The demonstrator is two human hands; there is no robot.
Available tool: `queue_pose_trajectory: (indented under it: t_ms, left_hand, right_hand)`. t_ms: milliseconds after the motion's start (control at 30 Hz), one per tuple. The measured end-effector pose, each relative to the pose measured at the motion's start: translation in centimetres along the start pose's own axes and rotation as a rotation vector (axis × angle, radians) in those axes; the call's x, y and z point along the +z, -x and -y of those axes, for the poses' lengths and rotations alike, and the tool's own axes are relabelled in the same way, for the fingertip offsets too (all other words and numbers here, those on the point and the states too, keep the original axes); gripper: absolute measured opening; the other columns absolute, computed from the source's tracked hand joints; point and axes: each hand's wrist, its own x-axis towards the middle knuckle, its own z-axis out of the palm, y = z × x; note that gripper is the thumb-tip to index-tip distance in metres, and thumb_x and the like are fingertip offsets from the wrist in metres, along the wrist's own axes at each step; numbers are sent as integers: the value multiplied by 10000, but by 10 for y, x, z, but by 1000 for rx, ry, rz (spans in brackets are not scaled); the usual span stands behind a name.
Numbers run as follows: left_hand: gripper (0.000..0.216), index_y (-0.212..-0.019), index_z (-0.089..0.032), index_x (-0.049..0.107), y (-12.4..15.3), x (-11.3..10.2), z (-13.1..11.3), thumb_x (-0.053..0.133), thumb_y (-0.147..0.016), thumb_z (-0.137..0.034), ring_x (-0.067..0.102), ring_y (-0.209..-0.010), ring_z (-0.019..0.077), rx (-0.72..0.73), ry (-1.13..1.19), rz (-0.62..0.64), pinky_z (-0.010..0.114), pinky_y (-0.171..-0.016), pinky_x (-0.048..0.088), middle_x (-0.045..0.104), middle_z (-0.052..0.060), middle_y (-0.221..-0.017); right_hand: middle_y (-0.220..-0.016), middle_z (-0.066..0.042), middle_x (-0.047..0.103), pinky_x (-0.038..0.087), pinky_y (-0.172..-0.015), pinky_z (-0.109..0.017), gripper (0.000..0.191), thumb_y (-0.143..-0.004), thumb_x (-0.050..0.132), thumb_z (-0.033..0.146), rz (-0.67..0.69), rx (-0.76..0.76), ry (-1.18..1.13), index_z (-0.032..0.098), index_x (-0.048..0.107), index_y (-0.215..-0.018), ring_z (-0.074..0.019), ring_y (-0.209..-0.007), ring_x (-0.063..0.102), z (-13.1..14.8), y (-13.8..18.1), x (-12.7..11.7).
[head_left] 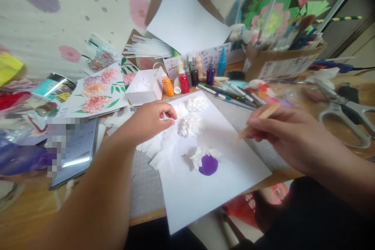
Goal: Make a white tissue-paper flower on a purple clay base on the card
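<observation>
A white sheet of paper [190, 187] lies on the desk before me. On it sit white crumpled tissue flowers [187, 125], and a lower tissue tuft [202, 152] touches a purple paint blob [208, 165]. My left hand [149, 121] rests at the sheet's left edge, fingers curled and pinching at the tissue flowers. My right hand [281, 133] hovers over the sheet's right side, closed on a thin wooden stick [259, 120] whose tip points down toward the paper.
Small paint bottles [184, 80] stand in a row behind the sheet, with pens [231, 93] beside them. Large scissors [345, 111] lie at the right. Flower paintings [99, 91] and a phone [74, 148] lie left. A cardboard box [281, 62] of paper flowers stands behind.
</observation>
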Motion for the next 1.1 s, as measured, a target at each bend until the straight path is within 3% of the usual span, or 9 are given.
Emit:
queue_pose_trajectory:
  t_ms: [100,167,267,400,533,700,800,967,1100]
  left_hand:
    - [215,-898,-247,670,-1,-5,11,546,-731,-303,550,-894,201,87,-49,170,297,-765,420,601,19,-982]
    - [282,-986,-264,663,-1,-5,16,529,-739,-269,530,-974,217,117,-74,218,331,-846,403,573,28,-1045]
    - [354,-1047,-319,656,-2,1,21,500,-754,-196,456,-1103,246,162,-132,203,414,-961,321,533,27,-1121]
    - [213,-830,-282,692,-4,6,23,519,-754,-184,446,-1071,269,166,-218,126,479,-937,298,531,21,-1081]
    - [108,-731,-213,648,-1,0,11,545,-761,-217,486,-1002,230,228,-151,3,400,-915,345,557,25,-954]
    - [84,-736,-208,602,11,0,-26,579,-794,-265,553,-757,132,253,257,-33,238,-725,424,610,-21,-785]
    - [89,-733,-219,626,20,13,-49,618,-785,-291,552,-660,105,229,405,74,198,-623,424,623,-41,-701]
    - [124,-753,-241,641,30,38,-69,573,-824,-317,576,-600,92,133,472,393,177,-535,421,643,-57,-650]
    - [139,-720,-250,620,34,48,-70,575,-814,-342,560,-554,91,96,372,417,184,-479,389,620,-71,-600]
  right_hand:
    - [-708,-11,596,435,-522,-265,192,-713,744,381,30,-76,90,244,645,-621,-137,-593,529,5,7,-6]
    - [-740,-22,602,431,-521,-276,186,-716,741,414,26,-110,160,259,667,-646,-148,-616,532,6,9,-11]
    - [-784,-48,615,433,-532,-303,175,-734,723,434,9,-141,228,269,688,-688,-178,-663,548,4,8,-18]
    - [-756,-46,608,446,-516,-303,224,-733,712,454,48,-128,234,256,673,-636,-183,-645,551,-1,11,-19]
    - [-779,-36,625,467,-495,-275,201,-736,706,436,78,-119,303,260,686,-640,-173,-639,576,-2,23,-13]
    - [-749,-26,667,465,-512,-250,175,-778,657,398,255,-61,407,245,703,-706,-149,-610,595,0,23,0]
    - [-643,2,647,411,-474,-223,147,-774,652,359,275,-8,428,230,692,-715,-125,-564,570,-3,18,5]
    - [-710,2,667,416,-529,-220,152,-784,644,348,280,10,472,210,692,-741,-124,-617,579,-10,15,8]
    - [-681,11,666,402,-510,-217,116,-783,646,319,254,-16,471,212,685,-761,-125,-617,579,-9,14,10]
